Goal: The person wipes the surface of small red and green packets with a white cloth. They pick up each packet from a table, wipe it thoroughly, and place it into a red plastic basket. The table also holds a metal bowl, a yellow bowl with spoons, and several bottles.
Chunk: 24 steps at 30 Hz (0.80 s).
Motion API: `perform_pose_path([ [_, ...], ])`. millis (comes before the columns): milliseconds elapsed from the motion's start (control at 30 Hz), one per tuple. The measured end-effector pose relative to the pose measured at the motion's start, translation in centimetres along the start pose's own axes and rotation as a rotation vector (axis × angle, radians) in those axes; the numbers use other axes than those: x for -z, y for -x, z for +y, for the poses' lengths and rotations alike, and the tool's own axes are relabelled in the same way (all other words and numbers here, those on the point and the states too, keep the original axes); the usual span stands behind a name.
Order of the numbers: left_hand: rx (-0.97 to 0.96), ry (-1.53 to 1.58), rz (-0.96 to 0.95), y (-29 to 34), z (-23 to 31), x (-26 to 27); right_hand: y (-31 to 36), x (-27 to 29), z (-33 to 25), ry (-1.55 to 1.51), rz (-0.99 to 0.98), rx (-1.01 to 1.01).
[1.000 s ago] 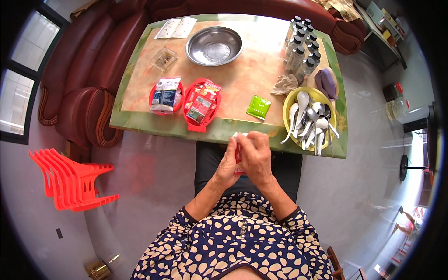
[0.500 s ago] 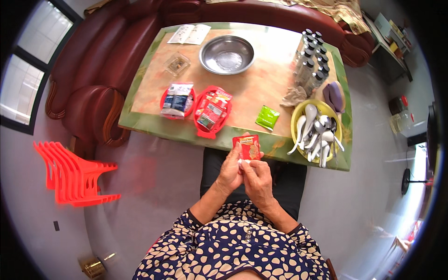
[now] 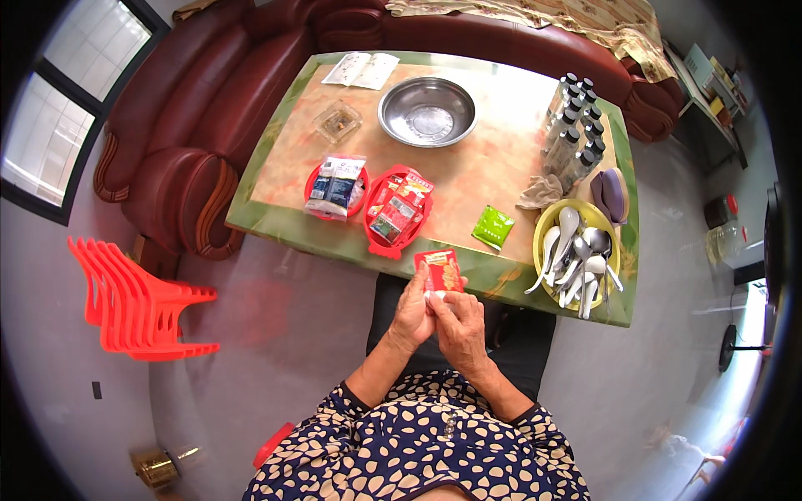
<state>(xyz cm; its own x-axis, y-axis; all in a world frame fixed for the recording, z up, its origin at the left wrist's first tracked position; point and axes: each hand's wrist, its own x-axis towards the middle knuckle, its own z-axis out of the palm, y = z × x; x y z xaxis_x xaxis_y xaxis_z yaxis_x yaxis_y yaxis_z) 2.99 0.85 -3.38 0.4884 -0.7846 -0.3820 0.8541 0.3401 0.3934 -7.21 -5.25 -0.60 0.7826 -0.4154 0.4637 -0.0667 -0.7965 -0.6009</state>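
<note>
A small red packet [image 3: 440, 270] is held in front of me, just off the near edge of the table [image 3: 351, 253]. My left hand [image 3: 409, 313] is closed around its left side, thumb on top. The fingers of my right hand [image 3: 462, 332] pinch at its near end. A bit of white shows between the fingertips there; I cannot make out what it is. On the table beyond lie a green packet [image 3: 493, 227], a red basket of red packets [image 3: 399, 213] and a second red basket [image 3: 360, 194] with a white-and-blue packet [image 3: 335, 188] on it.
A yellow bowl [image 3: 545, 225] of spoons stands at the right corner, beside a purple-grey case [image 3: 611, 196], a crumpled cloth [image 3: 543, 192] and several dark-capped bottles [image 3: 561, 150]. Farther back are a steel basin [image 3: 428, 112], a clear dish [image 3: 337, 123] and an open booklet [image 3: 361, 70]. Stacked red stools [image 3: 142, 305] stand left.
The whole view has shifted slightly, so the table and its things appear a little lower and farther right. Both hands keep nearly the same grip on the red packet.
</note>
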Motion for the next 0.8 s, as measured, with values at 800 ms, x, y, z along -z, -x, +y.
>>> perform_pose_path([
  [800,0.013,-0.18,0.03,1.4,-0.4,1.3,2.7,2.9,2.9,-0.343,-0.11,-0.205],
])
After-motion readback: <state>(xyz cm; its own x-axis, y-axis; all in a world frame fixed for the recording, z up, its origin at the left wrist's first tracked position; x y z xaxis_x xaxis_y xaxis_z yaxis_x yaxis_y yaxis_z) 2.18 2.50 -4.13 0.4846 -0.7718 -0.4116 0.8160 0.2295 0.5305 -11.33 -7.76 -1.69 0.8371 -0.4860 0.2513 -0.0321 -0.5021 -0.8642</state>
